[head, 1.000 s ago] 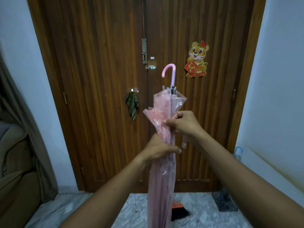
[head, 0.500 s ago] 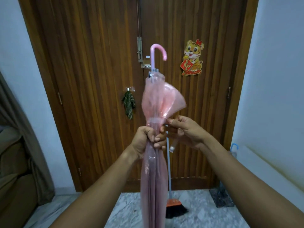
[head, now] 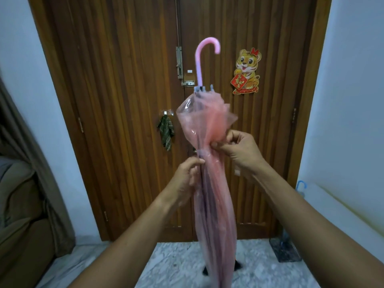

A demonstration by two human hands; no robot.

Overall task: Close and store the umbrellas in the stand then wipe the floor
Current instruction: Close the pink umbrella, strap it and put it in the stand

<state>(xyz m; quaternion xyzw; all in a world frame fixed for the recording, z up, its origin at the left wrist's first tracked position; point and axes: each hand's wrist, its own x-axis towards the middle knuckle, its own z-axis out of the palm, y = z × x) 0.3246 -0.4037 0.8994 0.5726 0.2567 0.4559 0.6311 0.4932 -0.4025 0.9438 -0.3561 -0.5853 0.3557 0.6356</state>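
- The pink umbrella (head: 216, 204) is folded and stands in the middle of the frame, in front of the wooden door (head: 124, 100).
- Its long axis runs almost straight up and down. The hooked handle (head: 200, 59) points to the top of the frame and the tip end points down, running out at the bottom edge.
- It leans slightly, with the handle a little left of the lower end.
- The clear pink canopy is gathered close below the hands and puffs out loosely above them.
- The left hand (head: 186, 179) grips the gathered canopy from the left at about mid-length, thumb on the near side and fingers curled behind the plastic.
- The right hand (head: 243, 152) is just above it on the right, pinching bunched canopy between thumb and curled fingers.
- A tiger sticker (head: 247, 73) is on the door at upper right, and a checked cloth (head: 166, 134) hangs left of the umbrella.
- A dark stand (head: 287, 251) sits on the marble floor (head: 176, 265) at lower right, with a blue handle (head: 301, 185) above it.
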